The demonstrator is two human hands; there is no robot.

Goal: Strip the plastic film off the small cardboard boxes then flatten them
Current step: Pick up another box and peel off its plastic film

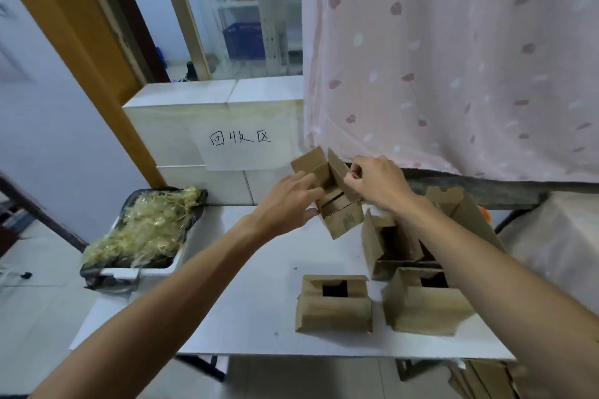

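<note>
Near box [334, 304] opens upward. Your left hand [285, 204] wraps held box [342, 220], flaps pointing up-left; right hand [376, 185] pinches a flap [338, 168].

Five small cardboard boxes [343, 220] [334, 308] [424, 311] [385, 246] [470, 214], one bin [152, 270] with plastic film [146, 230], one paper sign [240, 146], one left hand [288, 201], one right hand [376, 185].

Soft, even daylight, faint shadows, slight overall blur, and wide-angle bending toward the edges.
</note>
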